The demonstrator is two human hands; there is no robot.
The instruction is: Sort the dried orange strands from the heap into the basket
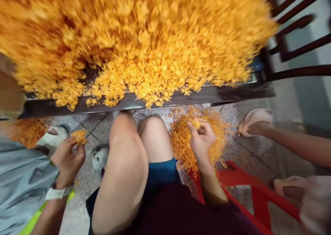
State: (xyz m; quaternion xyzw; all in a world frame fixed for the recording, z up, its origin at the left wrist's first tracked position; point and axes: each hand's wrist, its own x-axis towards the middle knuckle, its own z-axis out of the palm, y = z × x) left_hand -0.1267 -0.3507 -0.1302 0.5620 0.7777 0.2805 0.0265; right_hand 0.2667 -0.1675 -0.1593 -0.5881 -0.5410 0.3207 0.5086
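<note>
A great heap of small orange-yellow flower-like pieces (160, 55) covers the dark table (207, 96) before me, spilling over its near edge. To the left of my legs, my left hand (68, 159), with a white watch on the wrist, is closed on a curly orange flower-like piece (79, 136). My right hand (203, 136), beyond my right knee, pinches a smaller yellow flower-like piece (196, 124). Below it a loose pile of thin, branching orange strands (183, 149) lies on the floor. Motion blur hides the finer detail of both pieces.
More orange strands (28, 133) lie on the floor at left. A person in grey clothing (23, 183) sits close on the left; another person's leg (292, 143) reaches in from the right. A red plastic stool (248, 180) stands at lower right, a dark slatted wooden frame (302, 54) at upper right.
</note>
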